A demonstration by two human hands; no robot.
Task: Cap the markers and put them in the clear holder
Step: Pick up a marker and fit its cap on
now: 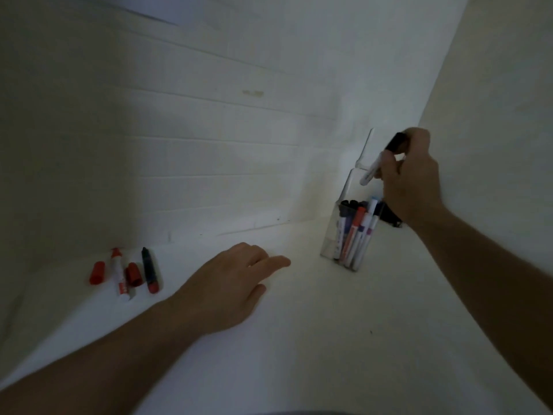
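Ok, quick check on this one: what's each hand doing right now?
Left hand: open, fingers relaxed on the table, holding nothing.
Right hand: closed around a black-capped marker above the clear holder.

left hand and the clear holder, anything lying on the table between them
Nothing: in the head view only bare white table separates the left hand from the clear holder. The loose markers lie on the hand's other side.

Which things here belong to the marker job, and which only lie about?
Job: black-capped marker in right hand; clear holder; red marker, dark marker, two red caps.
Lying about: dark object behind holder, unclear.
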